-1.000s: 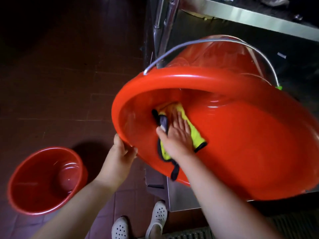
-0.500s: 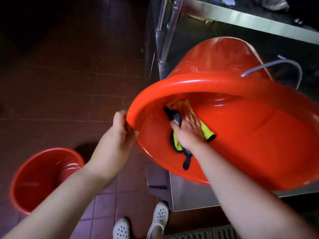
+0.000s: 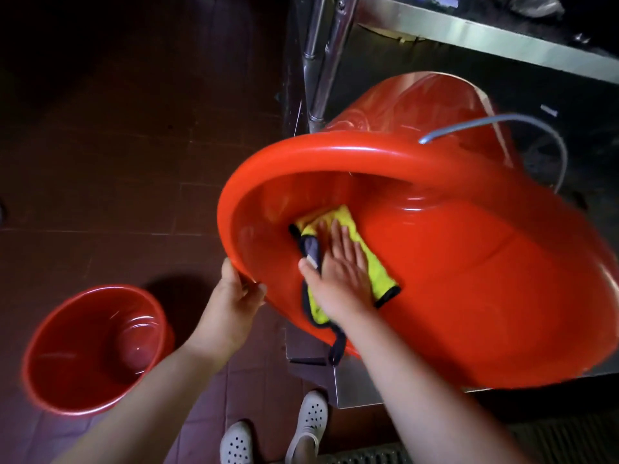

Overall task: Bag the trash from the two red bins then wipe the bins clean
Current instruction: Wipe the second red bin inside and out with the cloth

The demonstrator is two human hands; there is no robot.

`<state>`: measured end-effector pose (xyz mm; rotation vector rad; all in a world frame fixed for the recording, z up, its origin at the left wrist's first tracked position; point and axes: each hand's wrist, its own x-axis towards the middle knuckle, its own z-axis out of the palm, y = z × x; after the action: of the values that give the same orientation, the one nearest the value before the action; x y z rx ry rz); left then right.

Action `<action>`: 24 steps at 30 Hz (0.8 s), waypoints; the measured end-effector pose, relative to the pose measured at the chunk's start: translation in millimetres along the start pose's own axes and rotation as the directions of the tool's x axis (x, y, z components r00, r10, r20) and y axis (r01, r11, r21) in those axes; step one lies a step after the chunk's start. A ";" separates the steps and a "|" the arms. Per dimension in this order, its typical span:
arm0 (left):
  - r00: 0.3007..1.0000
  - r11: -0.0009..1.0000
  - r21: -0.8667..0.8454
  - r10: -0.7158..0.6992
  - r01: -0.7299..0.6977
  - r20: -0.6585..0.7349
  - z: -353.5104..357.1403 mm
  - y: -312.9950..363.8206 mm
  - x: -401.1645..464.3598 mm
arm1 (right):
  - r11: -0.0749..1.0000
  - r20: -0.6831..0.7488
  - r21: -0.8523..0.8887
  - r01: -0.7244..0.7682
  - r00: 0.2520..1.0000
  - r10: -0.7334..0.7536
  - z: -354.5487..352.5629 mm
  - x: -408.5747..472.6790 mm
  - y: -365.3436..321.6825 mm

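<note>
Dim brown tiled floor (image 3: 117, 145); steel table (image 3: 469, 31); floor grate (image 3: 368, 457)

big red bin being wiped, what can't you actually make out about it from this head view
- Tilted red bin: its right side is cut off by the frame edge.
- Yellow cloth: the middle is covered by the flat right hand.
- Wall under the cloth: hidden, so whether it is clean there cannot be told.
- What the bin rests on: hidden by the bin; the left hand grips its rim.
</note>
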<state>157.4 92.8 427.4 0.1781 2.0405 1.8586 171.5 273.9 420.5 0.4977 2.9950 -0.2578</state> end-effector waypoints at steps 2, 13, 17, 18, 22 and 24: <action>0.998 0.996 0.073 0.059 -0.059 0.000 -1.8 2.3 -1.6 | 0.996 -0.022 0.053 0.076 0.997 -0.075 6.0 -38.3 -19.6; 0.952 0.915 0.271 0.304 -0.297 0.018 -18.5 40.4 -3.0 | 0.985 -0.015 0.171 -0.005 1.000 0.007 -17.8 30.2 4.9; 0.931 0.857 0.367 0.351 -0.362 0.099 -35.0 68.6 6.2 | 0.998 0.003 0.034 -0.043 0.999 0.043 -31.2 81.2 42.5; 0.931 0.860 0.357 0.350 -0.364 0.106 -36.3 71.9 9.2 | 0.999 -0.012 0.015 -0.052 0.999 0.053 -31.8 88.3 48.3; 0.951 0.933 0.189 0.308 -0.307 0.025 -23.7 56.0 6.7 | 0.998 -0.047 -0.037 -0.060 0.997 0.058 -25.7 96.5 50.7; 0.983 0.981 0.077 0.171 -0.176 0.073 -9.2 36.4 -3.5 | 0.997 -0.044 -0.032 -0.072 0.997 0.070 -22.5 93.4 46.3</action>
<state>151.7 87.5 464.3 0.4472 2.1172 1.8422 97.3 350.3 424.4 0.6127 3.0102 -0.1927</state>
